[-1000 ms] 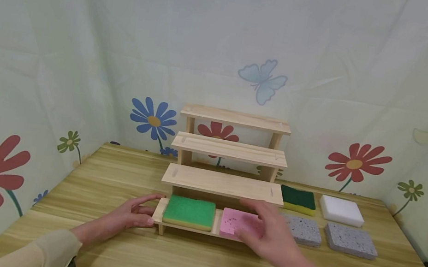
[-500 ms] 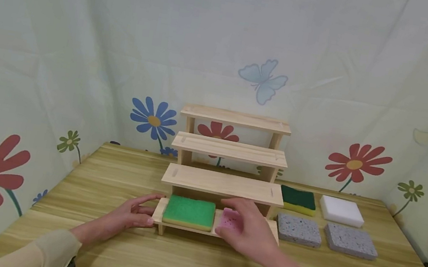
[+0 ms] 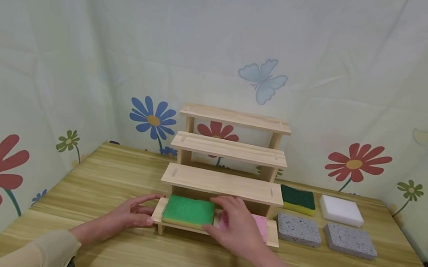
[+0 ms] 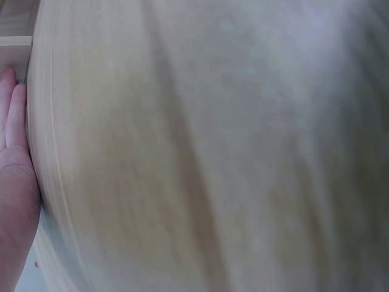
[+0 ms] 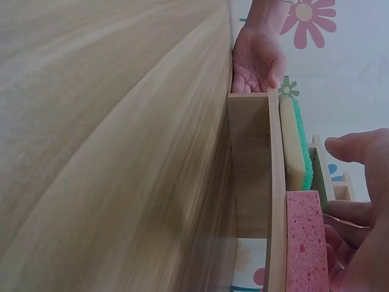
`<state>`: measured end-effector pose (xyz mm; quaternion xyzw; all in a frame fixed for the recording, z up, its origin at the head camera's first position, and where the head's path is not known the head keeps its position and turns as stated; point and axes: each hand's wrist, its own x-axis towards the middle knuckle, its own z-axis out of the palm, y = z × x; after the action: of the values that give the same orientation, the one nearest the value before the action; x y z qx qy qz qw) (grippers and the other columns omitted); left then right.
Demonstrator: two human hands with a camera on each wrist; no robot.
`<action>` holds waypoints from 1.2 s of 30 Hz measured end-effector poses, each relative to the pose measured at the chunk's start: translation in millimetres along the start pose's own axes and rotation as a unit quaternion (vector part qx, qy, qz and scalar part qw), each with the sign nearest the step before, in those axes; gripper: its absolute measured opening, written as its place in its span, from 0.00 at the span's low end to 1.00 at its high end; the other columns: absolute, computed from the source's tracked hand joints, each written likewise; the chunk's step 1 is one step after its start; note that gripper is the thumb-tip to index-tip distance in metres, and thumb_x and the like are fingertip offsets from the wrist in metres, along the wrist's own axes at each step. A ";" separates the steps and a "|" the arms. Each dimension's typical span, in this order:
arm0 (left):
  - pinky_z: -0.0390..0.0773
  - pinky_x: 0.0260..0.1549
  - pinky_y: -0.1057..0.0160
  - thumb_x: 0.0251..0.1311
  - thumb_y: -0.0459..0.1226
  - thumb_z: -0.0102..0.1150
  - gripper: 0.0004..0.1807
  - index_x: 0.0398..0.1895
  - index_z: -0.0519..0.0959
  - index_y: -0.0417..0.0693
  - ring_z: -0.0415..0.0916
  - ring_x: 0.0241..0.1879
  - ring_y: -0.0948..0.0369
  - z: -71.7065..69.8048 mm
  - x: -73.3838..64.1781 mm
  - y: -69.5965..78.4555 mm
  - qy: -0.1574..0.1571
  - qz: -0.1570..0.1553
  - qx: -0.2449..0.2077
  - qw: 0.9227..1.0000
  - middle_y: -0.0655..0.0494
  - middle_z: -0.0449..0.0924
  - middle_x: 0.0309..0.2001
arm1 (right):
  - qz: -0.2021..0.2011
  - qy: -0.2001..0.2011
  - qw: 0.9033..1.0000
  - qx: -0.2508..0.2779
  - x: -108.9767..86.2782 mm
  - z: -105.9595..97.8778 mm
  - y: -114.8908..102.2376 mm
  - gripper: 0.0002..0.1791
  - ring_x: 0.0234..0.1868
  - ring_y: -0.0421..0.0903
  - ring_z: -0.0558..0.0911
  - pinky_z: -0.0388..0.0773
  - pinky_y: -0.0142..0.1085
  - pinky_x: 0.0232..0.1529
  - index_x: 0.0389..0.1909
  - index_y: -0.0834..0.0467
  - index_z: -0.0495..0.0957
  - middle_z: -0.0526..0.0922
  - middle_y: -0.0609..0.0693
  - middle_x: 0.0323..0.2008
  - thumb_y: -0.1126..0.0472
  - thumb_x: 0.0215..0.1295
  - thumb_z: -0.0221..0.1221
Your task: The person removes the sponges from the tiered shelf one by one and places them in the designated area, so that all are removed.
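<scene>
Green-topped sponge [image 3: 188, 211] is lying near the left end of the bottom shelf [image 3: 273, 237], where our loose left hand [image 3: 131, 215] is touching; our right hand [image 3: 239, 232], thumb and fingers wide, is probably aligning the sponge, next needing a gentle pinch.

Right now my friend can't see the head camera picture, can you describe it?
A right hand partly covers a pink rectangular sponge beside a green-topped sponge on the lowest step of a pale wooden shelf; the left hand touches its left end. Two speckled grey blocks, a white block and a dark-green-and-yellow sponge lie to the right.
</scene>
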<state>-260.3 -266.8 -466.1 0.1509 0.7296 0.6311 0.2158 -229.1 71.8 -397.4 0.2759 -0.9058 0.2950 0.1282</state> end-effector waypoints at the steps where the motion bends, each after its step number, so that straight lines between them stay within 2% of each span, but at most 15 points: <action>1: 0.80 0.56 0.62 0.67 0.37 0.57 0.41 0.79 0.49 0.51 0.76 0.61 0.60 0.1 0.0 0.2 0.000 0.000 0.000 1.000 0.30 0.61 0.71 | 0.001 -0.001 1.000 -0.002 1.1 0.9 -0.3 0.34 0.46 0.38 0.71 0.75 0.32 0.43 0.58 0.54 0.79 0.81 0.44 0.56 0.45 0.52 0.72; 12: 0.80 0.57 0.62 0.67 0.37 0.58 0.41 0.79 0.49 0.52 0.75 0.63 0.59 0.8 -1.0 0.4 -0.003 0.001 0.002 1.000 0.30 0.60 0.72 | 0.011 -0.015 0.999 -0.040 5.9 10.2 1.4 0.36 0.47 0.40 0.73 0.75 0.33 0.43 0.59 0.54 0.79 0.82 0.46 0.56 0.40 0.51 0.71; 18: 0.79 0.57 0.63 0.68 0.37 0.57 0.41 0.79 0.49 0.52 0.75 0.63 0.57 0.6 -1.1 0.8 -0.003 0.005 0.008 1.000 0.30 0.60 0.72 | 0.015 -0.019 0.998 -0.055 8.0 14.3 3.0 0.38 0.50 0.43 0.74 0.78 0.38 0.48 0.60 0.54 0.78 0.82 0.47 0.56 0.39 0.50 0.70; 26: 0.79 0.56 0.63 0.68 0.37 0.57 0.41 0.79 0.49 0.53 0.75 0.62 0.58 -0.1 -0.9 0.0 -0.003 0.000 0.006 1.000 0.30 0.60 0.72 | -0.005 -0.015 0.996 -0.085 9.3 18.6 5.0 0.37 0.48 0.45 0.74 0.77 0.40 0.48 0.59 0.55 0.79 0.84 0.48 0.53 0.40 0.50 0.71; 36: 0.79 0.57 0.63 0.68 0.38 0.57 0.40 0.79 0.49 0.54 0.75 0.63 0.57 0.6 -1.3 0.0 0.000 -0.005 0.009 1.000 0.31 0.60 0.72 | 0.002 -0.002 0.998 -0.064 7.1 17.7 3.5 0.36 0.45 0.42 0.73 0.75 0.36 0.44 0.57 0.55 0.80 0.84 0.48 0.52 0.43 0.47 0.75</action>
<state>-258.8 -266.9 -466.1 0.1488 0.7357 0.6237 0.2181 -238.1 60.4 -410.3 0.2661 -0.9237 0.2356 0.1433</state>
